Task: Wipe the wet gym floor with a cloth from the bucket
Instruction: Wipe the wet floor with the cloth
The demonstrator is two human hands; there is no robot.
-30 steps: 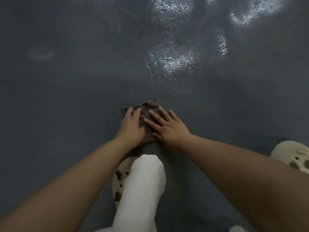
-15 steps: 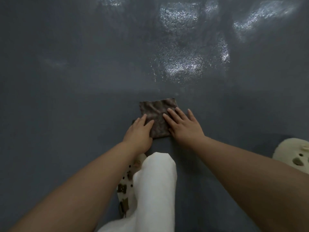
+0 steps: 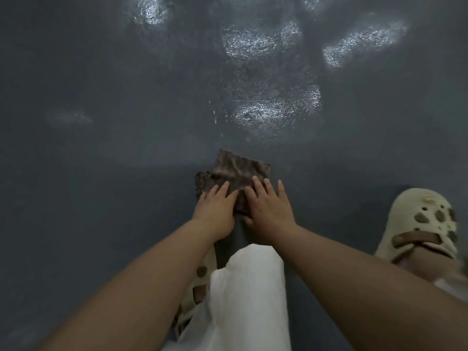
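A brown cloth (image 3: 234, 171) lies flat on the dark grey gym floor (image 3: 101, 173), just in front of my knee. My left hand (image 3: 215, 209) presses on its near left part with straight fingers. Beside it, my right hand (image 3: 268, 209) presses flat on the cloth's near right part. The cloth's far edge and left corner stick out beyond my fingers. Beyond the cloth, a glossy wet patch (image 3: 271, 110) shines on the floor. No bucket is in view.
More wet, shiny patches (image 3: 362, 44) spread across the far floor. My white trouser leg (image 3: 248, 295) is bent below my hands. A cream clog with a brown strap (image 3: 425, 224) stands at the right, and another clog (image 3: 200, 282) shows under my left arm.
Both hands and the cloth slid over the floor, first to the right, then turning slightly. The cloth's far edge now sits closer to the wet patch, and my hands lie closer together.
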